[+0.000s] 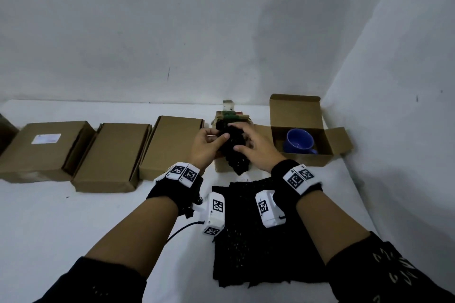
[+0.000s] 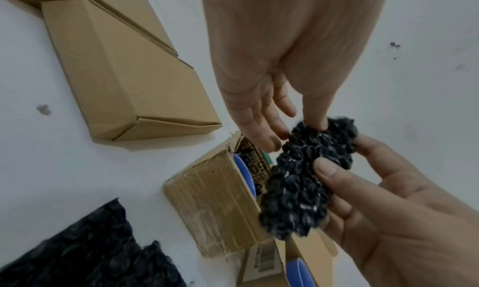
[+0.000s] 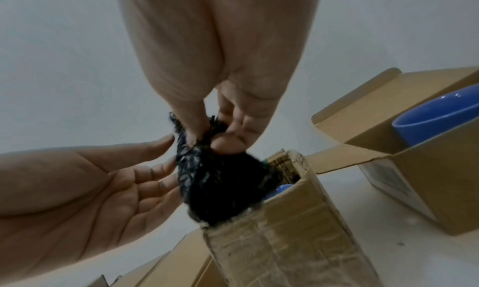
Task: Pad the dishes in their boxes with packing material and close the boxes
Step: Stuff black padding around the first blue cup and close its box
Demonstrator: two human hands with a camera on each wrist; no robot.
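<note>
Over a small open cardboard box (image 1: 221, 166) (image 2: 215, 205) (image 3: 285, 240) hangs a crumpled wad of black bubble wrap (image 1: 236, 158) (image 2: 298, 185) (image 3: 215, 189), its lower end at the box's front edge. My right hand (image 1: 236, 138) (image 2: 337, 154) (image 3: 207, 139) pinches the wad between thumb and fingers. On the wad's left side lies my left hand (image 1: 216, 135) (image 2: 293, 133) (image 3: 168, 160), fingers straight and thumb tip touching. A blue dish (image 2: 243, 168) (image 3: 283, 189) stands inside that box. To the right, a blue mug (image 1: 299, 140) (image 3: 435, 119) lies in a second open box (image 1: 307, 158).
A flat sheet of black bubble wrap (image 1: 258, 241) (image 2: 77, 250) lies on the white table between my forearms. Three closed cardboard boxes (image 1: 44, 150) (image 1: 110, 155) (image 1: 172, 142) line up to the left. Walls stand close behind and on the right.
</note>
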